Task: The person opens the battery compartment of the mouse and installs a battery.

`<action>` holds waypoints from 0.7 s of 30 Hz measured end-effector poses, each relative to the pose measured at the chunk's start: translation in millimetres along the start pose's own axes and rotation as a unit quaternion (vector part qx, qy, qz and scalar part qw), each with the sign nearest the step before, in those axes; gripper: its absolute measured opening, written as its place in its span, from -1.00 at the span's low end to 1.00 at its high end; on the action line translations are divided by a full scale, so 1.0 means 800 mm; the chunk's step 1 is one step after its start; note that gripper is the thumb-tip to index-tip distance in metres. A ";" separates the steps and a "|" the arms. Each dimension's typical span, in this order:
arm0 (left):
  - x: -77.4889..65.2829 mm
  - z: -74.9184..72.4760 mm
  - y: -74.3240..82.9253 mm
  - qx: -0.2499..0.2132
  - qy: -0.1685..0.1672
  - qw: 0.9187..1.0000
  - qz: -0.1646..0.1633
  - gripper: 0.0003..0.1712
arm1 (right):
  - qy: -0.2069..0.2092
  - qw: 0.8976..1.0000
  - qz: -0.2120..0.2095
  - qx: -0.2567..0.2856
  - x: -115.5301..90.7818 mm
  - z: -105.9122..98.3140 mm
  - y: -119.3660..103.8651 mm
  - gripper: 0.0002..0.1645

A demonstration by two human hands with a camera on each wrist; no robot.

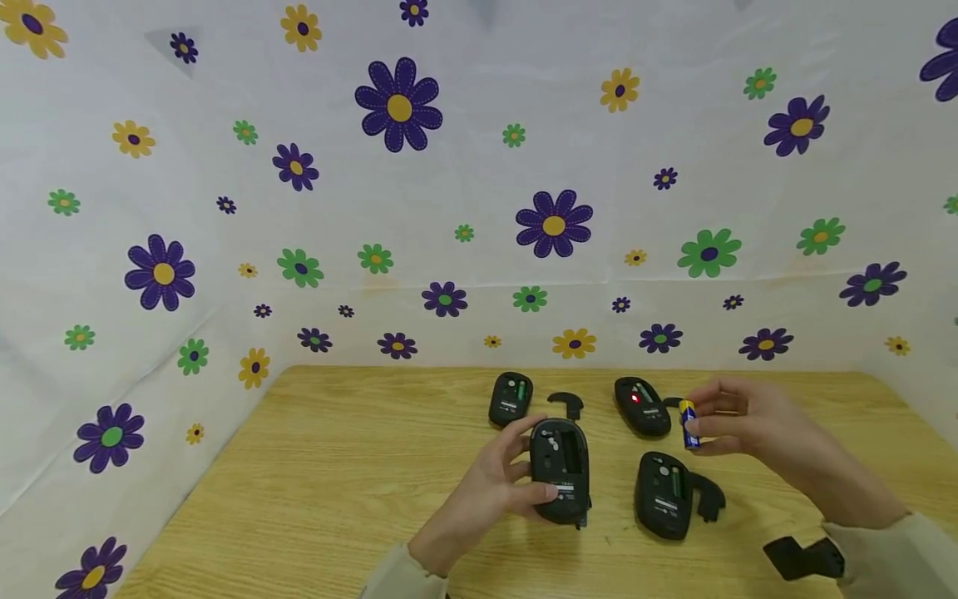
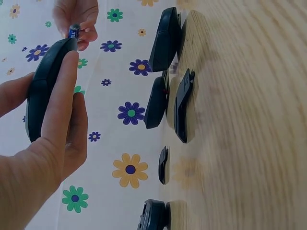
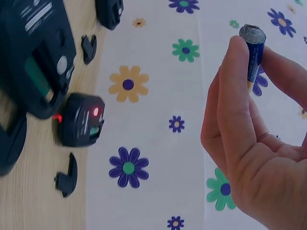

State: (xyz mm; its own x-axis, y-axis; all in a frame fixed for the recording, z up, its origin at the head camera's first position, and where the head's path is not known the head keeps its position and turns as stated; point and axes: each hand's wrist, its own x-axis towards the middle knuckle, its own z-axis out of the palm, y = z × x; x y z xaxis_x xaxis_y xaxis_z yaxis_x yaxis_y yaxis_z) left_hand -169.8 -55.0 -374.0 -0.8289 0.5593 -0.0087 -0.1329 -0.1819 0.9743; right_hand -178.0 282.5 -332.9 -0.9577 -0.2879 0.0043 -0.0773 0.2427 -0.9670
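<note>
My left hand [image 1: 490,478] grips a black computer mouse [image 1: 555,441] above the table, its underside facing me and its long battery slot dark. In the left wrist view, that mouse [image 2: 41,91] appears edge-on, with thumb and fingers around its sides. Off to the right, my right hand [image 1: 759,424] pinches a blue and yellow battery [image 1: 689,426] between thumb and fingertips. The right wrist view shows the battery's [image 3: 255,52] silvery end pointing up. Battery and held mouse are apart.
Three more mice lie underside up: one at back left [image 1: 511,399], one with a red light [image 1: 641,408] and one at front right [image 1: 664,497]. Loose black covers lie around: a back one [image 1: 569,404], a curved one [image 1: 708,497] and another by the right sleeve [image 1: 804,557].
</note>
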 end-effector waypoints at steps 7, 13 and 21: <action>0.006 0.006 -0.003 0.003 0.001 1.000 -0.001 -0.08 | -0.008 1.000 -0.013 0.018 0.009 0.024 -0.011 -0.66; 0.011 0.012 -0.005 0.001 0.005 1.000 -0.003 -0.08 | -0.026 0.998 -0.043 0.043 0.016 0.041 -0.018 -0.79; 0.017 0.016 -0.008 -0.002 0.005 1.000 -0.002 -0.07 | -0.023 0.998 -0.025 0.055 0.023 0.060 -0.029 -0.81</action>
State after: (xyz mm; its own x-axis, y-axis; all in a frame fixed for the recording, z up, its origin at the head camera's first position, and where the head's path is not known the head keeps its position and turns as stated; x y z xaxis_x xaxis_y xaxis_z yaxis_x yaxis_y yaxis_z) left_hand -172.8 -35.9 -377.5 -0.8340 0.5516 -0.0142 -0.1380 -0.1836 0.9733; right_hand -180.3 227.3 -322.4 -0.9396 -0.3394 0.0449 -0.0923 0.1250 -0.9878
